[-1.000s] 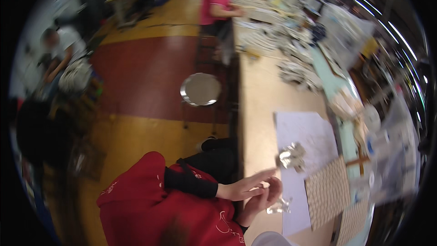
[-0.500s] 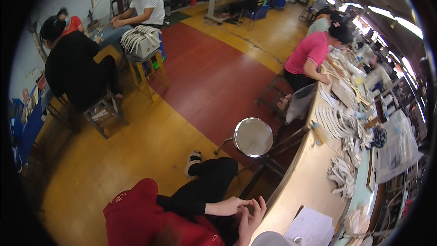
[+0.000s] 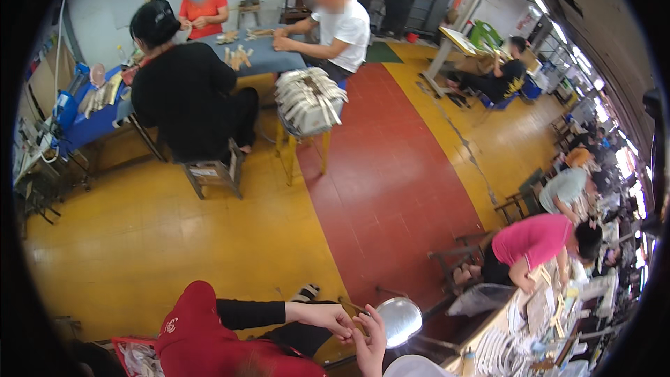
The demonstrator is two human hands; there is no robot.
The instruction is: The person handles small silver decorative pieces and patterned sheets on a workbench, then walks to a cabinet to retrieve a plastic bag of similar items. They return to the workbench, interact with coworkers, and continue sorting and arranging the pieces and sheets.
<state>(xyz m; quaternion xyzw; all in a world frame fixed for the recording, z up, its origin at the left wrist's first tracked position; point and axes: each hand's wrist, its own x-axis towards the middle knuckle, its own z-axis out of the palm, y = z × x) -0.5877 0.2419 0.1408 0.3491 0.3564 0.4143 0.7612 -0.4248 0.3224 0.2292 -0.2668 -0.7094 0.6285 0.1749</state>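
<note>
My left hand (image 3: 326,317) reaches in from a black sleeve (image 3: 255,313), its fingers bent together at the tips. My right hand (image 3: 371,341) faces it, raised, with the fingers stretched up and the thumb apart. The fingertips of both hands come close together over my lap; whether they touch is unclear. Anything pinched between the left fingers is too small to make out. Red cloth (image 3: 202,338) covers my upper body. Just beyond my right hand is a round metal-topped stool (image 3: 399,322).
A workbench with curved pale strips (image 3: 495,350) runs along the right, where a person in pink (image 3: 534,248) leans over it. Ahead left, people sit around a grey table (image 3: 269,59). Beside it, a strip-covered box (image 3: 307,120) sits on a yellow-legged stool. A red bin (image 3: 117,342) is at lower left.
My view has swung left and up, so the bench has shifted toward the lower right and more of the left tables shows. My hands stay close together.
</note>
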